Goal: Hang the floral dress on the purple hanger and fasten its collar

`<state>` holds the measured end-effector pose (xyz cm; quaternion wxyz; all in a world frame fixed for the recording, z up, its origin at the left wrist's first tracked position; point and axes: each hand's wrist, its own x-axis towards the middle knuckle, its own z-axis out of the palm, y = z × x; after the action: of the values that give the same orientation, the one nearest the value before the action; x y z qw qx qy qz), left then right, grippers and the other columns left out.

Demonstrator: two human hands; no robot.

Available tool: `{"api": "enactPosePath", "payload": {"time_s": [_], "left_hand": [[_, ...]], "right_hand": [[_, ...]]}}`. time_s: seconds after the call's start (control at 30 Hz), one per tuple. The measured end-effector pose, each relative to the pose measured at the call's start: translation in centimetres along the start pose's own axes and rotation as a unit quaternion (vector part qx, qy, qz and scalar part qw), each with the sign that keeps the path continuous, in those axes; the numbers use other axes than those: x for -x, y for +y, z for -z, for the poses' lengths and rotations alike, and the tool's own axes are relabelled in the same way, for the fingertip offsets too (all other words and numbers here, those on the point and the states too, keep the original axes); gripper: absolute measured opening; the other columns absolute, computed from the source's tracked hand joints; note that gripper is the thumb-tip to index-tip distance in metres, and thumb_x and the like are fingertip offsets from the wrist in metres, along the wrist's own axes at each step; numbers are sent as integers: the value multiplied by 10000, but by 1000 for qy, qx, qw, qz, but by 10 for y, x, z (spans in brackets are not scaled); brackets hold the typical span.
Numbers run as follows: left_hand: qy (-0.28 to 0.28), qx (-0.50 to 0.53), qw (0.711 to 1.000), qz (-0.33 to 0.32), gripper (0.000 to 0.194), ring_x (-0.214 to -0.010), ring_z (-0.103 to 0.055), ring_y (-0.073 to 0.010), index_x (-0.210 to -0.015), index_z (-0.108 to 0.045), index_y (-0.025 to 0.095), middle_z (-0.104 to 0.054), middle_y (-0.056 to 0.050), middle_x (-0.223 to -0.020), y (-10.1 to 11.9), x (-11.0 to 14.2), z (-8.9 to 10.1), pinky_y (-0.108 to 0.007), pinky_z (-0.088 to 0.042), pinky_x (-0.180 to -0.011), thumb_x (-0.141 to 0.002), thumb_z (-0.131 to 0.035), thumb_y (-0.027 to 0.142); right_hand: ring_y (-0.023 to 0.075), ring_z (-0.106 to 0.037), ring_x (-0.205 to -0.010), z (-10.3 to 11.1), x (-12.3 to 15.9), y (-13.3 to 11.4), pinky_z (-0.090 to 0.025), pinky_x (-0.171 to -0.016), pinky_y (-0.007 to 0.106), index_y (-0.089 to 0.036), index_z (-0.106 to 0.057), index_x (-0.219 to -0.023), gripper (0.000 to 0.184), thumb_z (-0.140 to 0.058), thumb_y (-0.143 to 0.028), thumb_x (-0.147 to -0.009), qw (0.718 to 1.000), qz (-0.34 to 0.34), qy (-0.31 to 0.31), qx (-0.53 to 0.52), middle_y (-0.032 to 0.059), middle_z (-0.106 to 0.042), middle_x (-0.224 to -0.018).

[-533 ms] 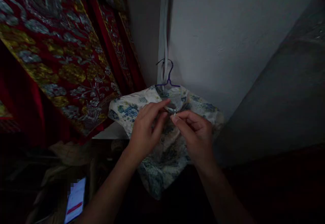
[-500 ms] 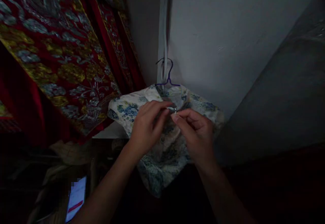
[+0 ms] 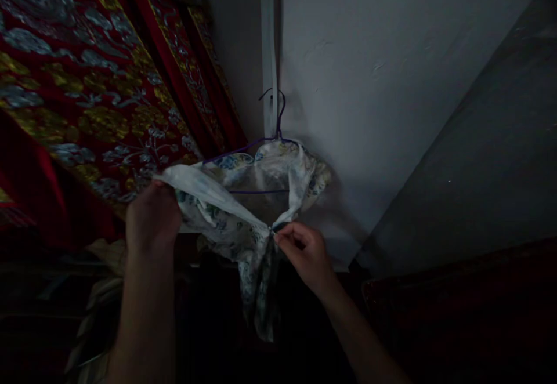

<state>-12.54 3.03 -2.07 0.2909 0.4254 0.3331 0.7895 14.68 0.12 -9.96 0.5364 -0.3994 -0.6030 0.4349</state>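
Note:
A white shirt with a blue floral print (image 3: 221,227) hangs on a purple hanger (image 3: 281,114), its neck opening spread wide into a V. At the far left, my left hand (image 3: 152,217) is closed around the shirt's edge and holds it stretched outward. My right hand (image 3: 304,252) pinches the front at the bottom of the V, where a small light piece shows at the fingertips, too dim to name. Through the opening the hanger's lower bar is visible. Below the pinch the cloth falls in narrow folds.
Red cloth with gold and silver embroidery (image 3: 108,117) drapes at the left. A pale strap or strip (image 3: 268,42) runs down to the hanger hook, along a grey wall (image 3: 369,82). Dark, unclear items lie at the lower left.
My left hand has gone from the neckline out to the left, taking hold of the shirt's edge and pulling it open. My right hand has moved down and slightly left, still pinching the front.

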Motion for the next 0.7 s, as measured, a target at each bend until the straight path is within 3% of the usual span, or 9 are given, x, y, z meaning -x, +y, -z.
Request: {"api": "enactPosePath", "payload": {"time_s": [0.03, 0.1, 0.13, 0.17, 0.27, 0.37, 0.53, 0.7], "left_hand": [[17, 18, 999, 48, 260, -669, -664, -128, -707, -611, 170, -688, -7, -687, -12, 7, 12, -240, -551, -670, -929, -488, 114], [138, 151, 959, 197, 208, -635, -674, -121, -722, -641, 158, -704, -7, -668, -35, 34, 24, -212, -550, -642, -876, -528, 74], [169, 198, 937, 235, 192, -674, -697, -132, -749, -661, 162, -721, -11, -693, -47, 53, 26, -230, -570, -683, -878, -534, 99], [164, 222, 922, 273, 171, -735, -720, -149, -768, -680, 169, -745, -18, -739, -58, 72, 26, -264, -587, -744, -874, -554, 126], [173, 216, 915, 293, 124, -888, -743, -196, -855, -740, 168, -791, -56, -905, -87, 128, 22, -303, -593, -821, -814, -623, 163], [180, 171, 917, 311, 191, -845, -741, -208, -900, -765, 165, -793, -62, -915, -100, 164, 23, -271, -586, -751, -726, -752, 244], [180, 209, 905, 322, 351, -796, -717, -194, -883, -731, 192, -755, -7, -888, -76, 178, 14, -261, -558, -724, -592, -890, 306], [106, 243, 920, 290, 330, -753, -665, -175, -809, -650, 202, -695, -2, -862, -35, 179, -20, -245, -509, -689, -620, -894, 320]], "right_hand": [[109, -426, -532, -1, 9, 2, -313, -514, 236, -170, -642, -663, 220, -674, -348, -787, 1000, -9, 1, -11, -39, -484, -548], [108, -425, -543, -6, 25, 7, -318, -522, 234, -174, -616, -638, 267, -692, -380, -788, 999, -30, 13, -37, -36, -480, -553], [106, -416, -540, -8, 32, 9, -315, -520, 233, -176, -606, -632, 291, -699, -401, -791, 997, -43, 24, -52, -38, -471, -550], [104, -406, -535, -11, 39, 12, -311, -517, 232, -177, -600, -632, 312, -705, -423, -792, 995, -58, 39, -68, -39, -463, -547], [106, -407, -543, -15, 56, 18, -314, -521, 231, -177, -608, -641, 355, -723, -480, -785, 986, -98, 81, -105, -34, -466, -556], [105, -405, -554, -16, 66, 19, -314, -525, 227, -175, -612, -626, 344, -751, -466, -745, 981, -116, 91, -123, -29, -466, -564], [77, -212, -459, -13, 73, 22, -210, -457, 225, -216, -471, -539, 250, -638, -366, -651, 957, -150, 87, -233, -95, -255, -476], [70, -187, -423, -3, 73, 41, -190, -441, 231, -235, -408, -513, 189, -552, -332, -586, 953, -209, 50, -212, -108, -233, -433]]}}
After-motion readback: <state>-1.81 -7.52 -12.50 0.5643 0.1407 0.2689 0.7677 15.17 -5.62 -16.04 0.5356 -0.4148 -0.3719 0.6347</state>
